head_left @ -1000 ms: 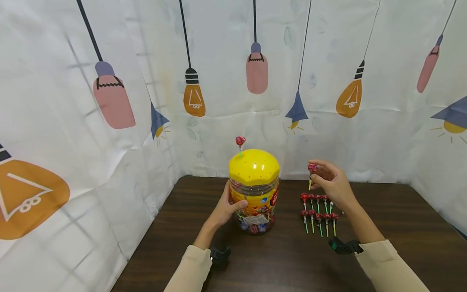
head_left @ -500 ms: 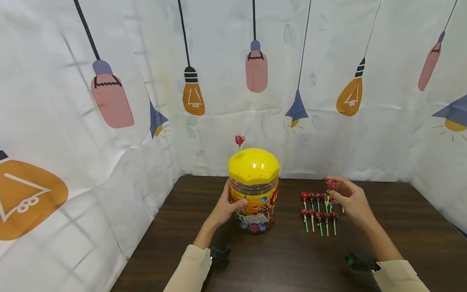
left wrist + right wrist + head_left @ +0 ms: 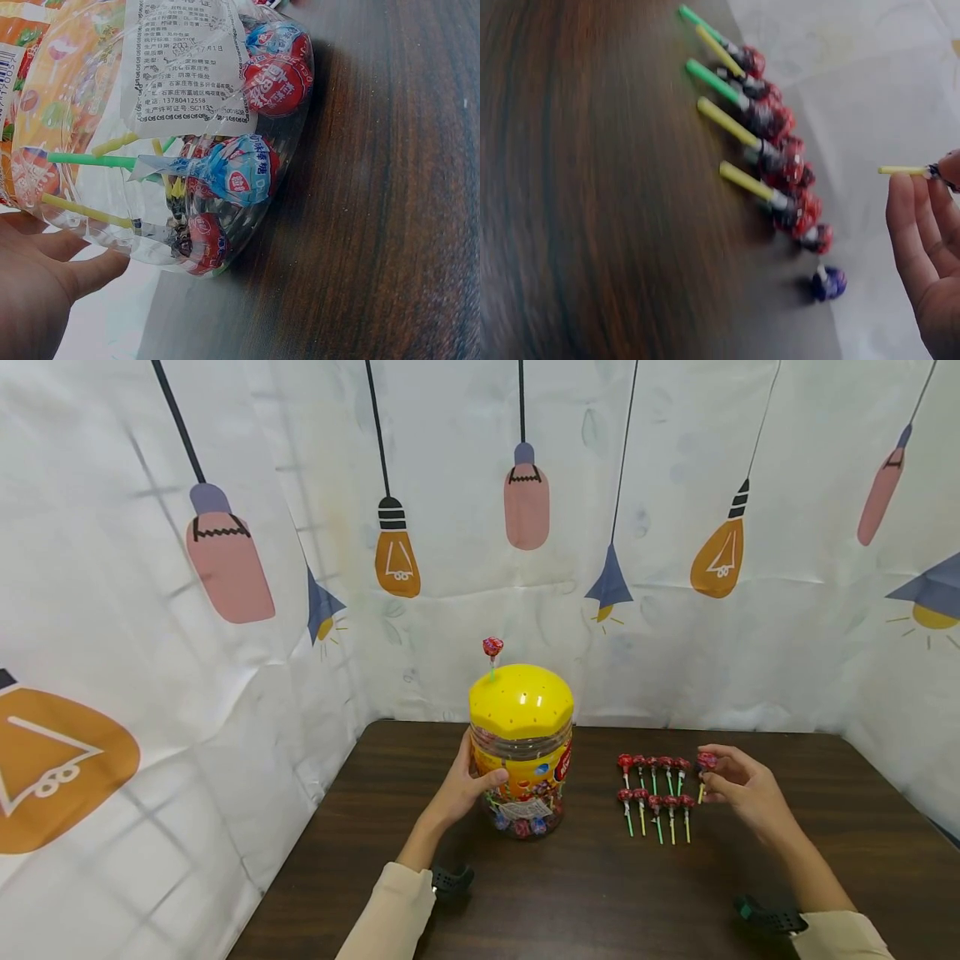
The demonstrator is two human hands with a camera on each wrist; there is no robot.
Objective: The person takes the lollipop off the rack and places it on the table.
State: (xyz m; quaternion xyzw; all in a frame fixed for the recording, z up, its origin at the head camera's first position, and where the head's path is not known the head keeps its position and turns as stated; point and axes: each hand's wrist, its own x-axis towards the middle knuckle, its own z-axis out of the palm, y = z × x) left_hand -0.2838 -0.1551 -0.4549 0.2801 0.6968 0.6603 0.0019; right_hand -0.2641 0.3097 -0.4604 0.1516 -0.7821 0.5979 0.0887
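My left hand (image 3: 457, 789) grips the side of a clear plastic candy jar (image 3: 528, 781) with a yellow lid (image 3: 517, 706). One red-wrapped lollipop (image 3: 492, 647) stands upright in a hole of that lid. In the left wrist view, wrapped lollipops (image 3: 238, 174) show through the jar wall. My right hand (image 3: 750, 792) pinches another lollipop (image 3: 707, 762) with a yellow stick, to the right of two rows of red lollipops (image 3: 656, 802) on the table. A purple-wrapped lollipop (image 3: 829, 283) lies past the rows in the right wrist view; the hand hides it in the head view.
Both rows lie on a dark wooden table (image 3: 600, 893), heads toward the far edge, with green and yellow sticks. Behind the table hangs a white cloth (image 3: 450, 668) printed with lamps. Black wrist straps (image 3: 768, 917) sit near both sleeves.
My right hand has carried its lollipop rightward and down, from above the rows to their right end. The left hand and the jar have stayed in place.
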